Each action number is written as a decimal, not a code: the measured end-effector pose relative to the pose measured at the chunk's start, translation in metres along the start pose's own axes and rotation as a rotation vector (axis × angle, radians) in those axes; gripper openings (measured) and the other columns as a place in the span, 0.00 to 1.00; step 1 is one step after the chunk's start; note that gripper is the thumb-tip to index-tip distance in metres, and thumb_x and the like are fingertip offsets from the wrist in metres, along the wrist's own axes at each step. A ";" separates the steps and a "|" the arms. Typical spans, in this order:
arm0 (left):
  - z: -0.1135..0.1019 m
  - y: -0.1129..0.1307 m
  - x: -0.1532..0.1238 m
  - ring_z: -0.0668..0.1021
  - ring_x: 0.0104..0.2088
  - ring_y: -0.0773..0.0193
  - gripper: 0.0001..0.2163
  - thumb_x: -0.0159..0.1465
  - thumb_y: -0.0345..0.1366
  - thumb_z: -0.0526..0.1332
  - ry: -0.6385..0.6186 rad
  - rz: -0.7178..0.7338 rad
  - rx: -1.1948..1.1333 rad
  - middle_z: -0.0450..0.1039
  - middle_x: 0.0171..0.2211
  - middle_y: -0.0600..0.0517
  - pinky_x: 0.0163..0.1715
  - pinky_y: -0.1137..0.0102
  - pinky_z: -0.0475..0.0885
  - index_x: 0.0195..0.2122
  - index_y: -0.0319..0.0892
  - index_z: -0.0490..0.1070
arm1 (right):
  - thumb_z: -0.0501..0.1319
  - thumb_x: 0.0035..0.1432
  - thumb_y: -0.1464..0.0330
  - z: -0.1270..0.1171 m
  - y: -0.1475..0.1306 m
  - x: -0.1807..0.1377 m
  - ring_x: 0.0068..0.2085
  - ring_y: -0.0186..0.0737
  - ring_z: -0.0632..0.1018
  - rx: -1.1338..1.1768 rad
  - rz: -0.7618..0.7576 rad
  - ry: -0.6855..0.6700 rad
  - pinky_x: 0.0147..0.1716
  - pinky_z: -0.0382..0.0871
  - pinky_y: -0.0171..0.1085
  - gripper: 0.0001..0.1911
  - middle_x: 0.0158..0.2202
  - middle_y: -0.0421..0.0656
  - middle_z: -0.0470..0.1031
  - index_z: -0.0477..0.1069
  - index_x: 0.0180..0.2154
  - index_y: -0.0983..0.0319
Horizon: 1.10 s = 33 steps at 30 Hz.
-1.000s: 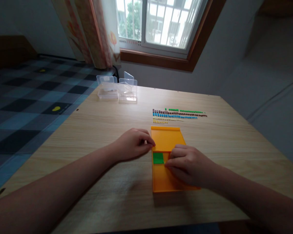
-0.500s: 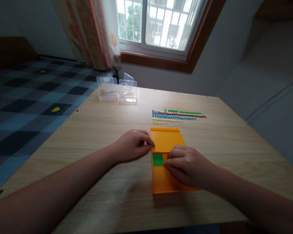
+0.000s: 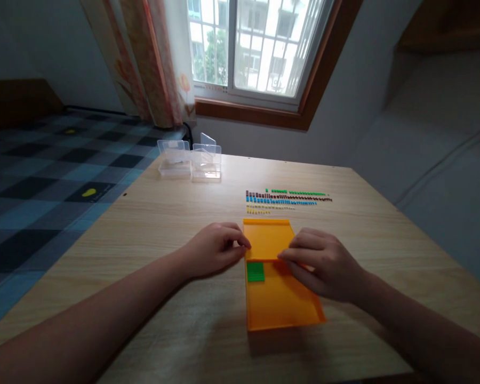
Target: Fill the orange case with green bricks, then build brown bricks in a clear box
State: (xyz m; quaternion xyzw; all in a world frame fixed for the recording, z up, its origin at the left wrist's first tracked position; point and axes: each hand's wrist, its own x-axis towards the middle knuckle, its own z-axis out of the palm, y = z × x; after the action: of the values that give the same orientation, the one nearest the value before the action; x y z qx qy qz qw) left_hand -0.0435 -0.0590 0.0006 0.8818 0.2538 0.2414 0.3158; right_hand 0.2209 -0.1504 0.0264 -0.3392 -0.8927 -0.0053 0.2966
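An orange tray [image 3: 280, 304] with a cross divider lies on the wooden table [image 3: 152, 224] in front of me. A small green studded plate [image 3: 255, 271] sits in its near compartment, by the left wall. My left hand [image 3: 214, 249] rests on the table with curled fingers touching the tray's left edge at the divider. My right hand [image 3: 324, 264] hovers over the tray's right side, its fingers bent and pinched together above the divider; what they hold, if anything, is too small to see.
Rows of tiny bricks [image 3: 288, 197], green, brown, blue and yellow, lie beyond the tray. Two clear plastic boxes [image 3: 190, 160] with raised lids stand at the far left of the table. A checkered bed is on the left, a window behind.
My right hand has lifted from beside the green plate and moved up and right, towards the divider. The view has tilted slightly downwards. The left hand has kept its place.
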 end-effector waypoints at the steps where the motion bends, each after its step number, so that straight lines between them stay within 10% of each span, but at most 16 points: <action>1: 0.000 0.000 0.000 0.76 0.30 0.68 0.08 0.63 0.28 0.61 0.006 -0.014 0.003 0.78 0.34 0.50 0.30 0.74 0.69 0.37 0.41 0.82 | 0.59 0.67 0.72 -0.004 0.007 0.001 0.32 0.39 0.73 -0.024 0.015 0.047 0.32 0.66 0.39 0.09 0.32 0.45 0.77 0.79 0.39 0.62; 6: 0.000 0.000 0.000 0.73 0.27 0.70 0.09 0.63 0.28 0.60 0.029 -0.063 -0.004 0.77 0.35 0.50 0.28 0.74 0.67 0.39 0.41 0.81 | 0.60 0.67 0.70 -0.016 0.056 0.012 0.36 0.42 0.77 -0.171 0.168 0.128 0.39 0.70 0.42 0.10 0.33 0.47 0.80 0.81 0.37 0.61; 18: 0.000 -0.002 0.000 0.74 0.29 0.69 0.09 0.63 0.27 0.60 0.040 -0.082 -0.027 0.76 0.35 0.50 0.30 0.74 0.68 0.37 0.40 0.81 | 0.66 0.62 0.68 0.006 0.153 0.102 0.44 0.43 0.79 -0.352 0.601 -0.298 0.45 0.68 0.36 0.09 0.44 0.47 0.84 0.86 0.41 0.61; 33: 0.002 -0.002 0.000 0.75 0.30 0.68 0.09 0.62 0.26 0.60 0.061 -0.069 -0.028 0.76 0.35 0.50 0.32 0.72 0.70 0.37 0.41 0.81 | 0.66 0.60 0.61 0.041 0.163 0.123 0.42 0.43 0.82 -0.352 0.807 -0.423 0.39 0.69 0.33 0.13 0.40 0.48 0.85 0.86 0.42 0.59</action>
State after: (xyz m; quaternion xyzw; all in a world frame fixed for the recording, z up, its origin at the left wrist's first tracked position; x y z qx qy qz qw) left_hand -0.0436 -0.0585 -0.0021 0.8603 0.2901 0.2607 0.3282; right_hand 0.2255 0.0583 0.0269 -0.6968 -0.7163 0.0283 0.0255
